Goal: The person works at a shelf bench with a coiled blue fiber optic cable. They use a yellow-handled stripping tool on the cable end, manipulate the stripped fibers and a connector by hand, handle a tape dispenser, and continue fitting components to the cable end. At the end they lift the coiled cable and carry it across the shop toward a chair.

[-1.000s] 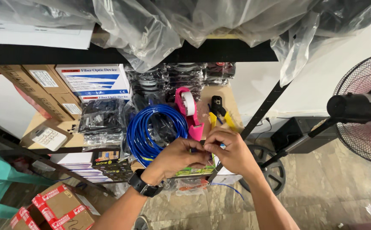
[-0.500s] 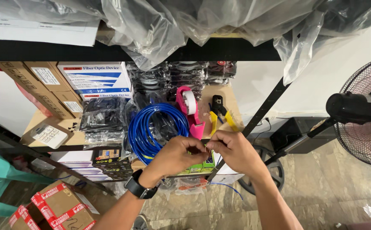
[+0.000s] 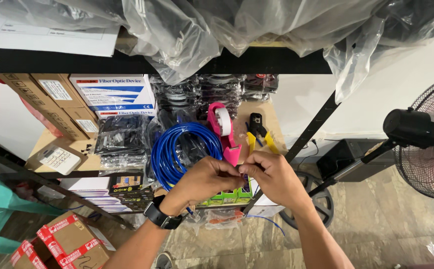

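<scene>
Two hands: left hand [image 3: 204,178] and right hand [image 3: 272,175] meet fingertip to fingertip above the shelf edge
Change: over the last second the hands barely shift, staying joined; work looks like fine fiddling in place
Grip: both pinch something small between them, too tiny to name
Thing held: hidden by fingers, just in front of the blue cable coil [image 3: 186,151]
Nearby: pink tape dispenser [image 3: 223,130], yellow-handled crimper [image 3: 258,132]
Wrist: black watch [image 3: 160,216] on left

Glossy blue plastic-jacketed cable coil [image 3: 184,152] lay at nine o'clock of the shiny pink plastic tape dispenser [image 3: 223,130]; crinkled clear plastic sheeting [image 3: 177,30] hung above.
</scene>
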Available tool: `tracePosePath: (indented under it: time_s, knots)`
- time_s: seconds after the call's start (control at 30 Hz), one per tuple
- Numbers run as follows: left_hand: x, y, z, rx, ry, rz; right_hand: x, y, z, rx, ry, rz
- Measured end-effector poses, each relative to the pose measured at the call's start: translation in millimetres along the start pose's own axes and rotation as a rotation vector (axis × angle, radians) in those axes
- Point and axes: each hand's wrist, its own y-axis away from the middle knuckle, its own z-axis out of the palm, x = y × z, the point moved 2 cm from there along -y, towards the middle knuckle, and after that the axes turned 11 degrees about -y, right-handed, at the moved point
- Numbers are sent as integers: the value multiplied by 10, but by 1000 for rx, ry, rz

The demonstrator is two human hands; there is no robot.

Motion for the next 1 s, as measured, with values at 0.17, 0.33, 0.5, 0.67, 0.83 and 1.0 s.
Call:
tracePosePath:
  time_s: [0.17, 0.33, 0.5, 0.67, 0.83, 1.0]
  knots:
    - [-15, -12, 3, 29, 142, 4, 145, -4, -127, 75, -136, 66]
    - [-65, -32, 16, 32, 118, 6, 326, 75, -207, -111, 13, 380]
    - [-101, -50, 35, 17, 118, 7, 360, 108, -175, -265, -82, 357]
    - [-145, -49, 57, 13, 142, 17, 314, 118, -191, -275, -112, 390]
    - [-173, -44, 54, 14, 163, 19, 273, 94, -185, -302, -52, 391]
    - [-132, -31, 82, 42, 167, -30, 268, 77, -195, -146, -224, 334]
